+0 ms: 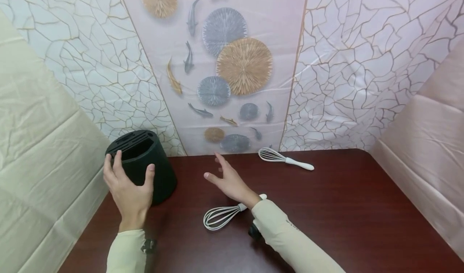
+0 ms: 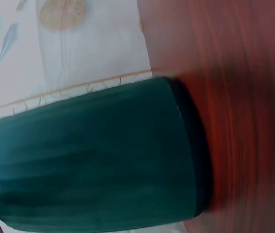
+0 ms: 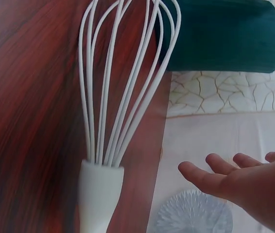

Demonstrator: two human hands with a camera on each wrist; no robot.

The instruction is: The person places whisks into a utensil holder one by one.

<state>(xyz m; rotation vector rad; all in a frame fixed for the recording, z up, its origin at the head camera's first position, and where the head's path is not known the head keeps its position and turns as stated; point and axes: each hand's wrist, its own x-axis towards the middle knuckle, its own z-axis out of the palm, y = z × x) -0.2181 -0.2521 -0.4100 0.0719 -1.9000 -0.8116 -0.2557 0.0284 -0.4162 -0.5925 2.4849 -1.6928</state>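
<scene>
A dark green utensil holder (image 1: 159, 176) with a slotted black top stands at the table's left; its rounded side fills much of the left wrist view. My left hand (image 1: 128, 188) is spread in front of it, fingertips close to the rim and thumb apart, holding nothing. Over the middle of the table is my right hand (image 1: 232, 180), fingers extended and nothing in its grasp. Beneath the right wrist lies a white whisk (image 1: 221, 217), its handle partly hidden by the arm. In the right wrist view that whisk (image 3: 101, 189) appears large beside the extended fingers (image 3: 200, 177).
Toward the table's back edge lies a second whisk (image 1: 275, 155) with a white handle. The reddish-brown table (image 1: 344, 212) meets a patterned cloth (image 1: 224, 116) behind it. Pale cloth walls (image 1: 43, 152) rise at both sides.
</scene>
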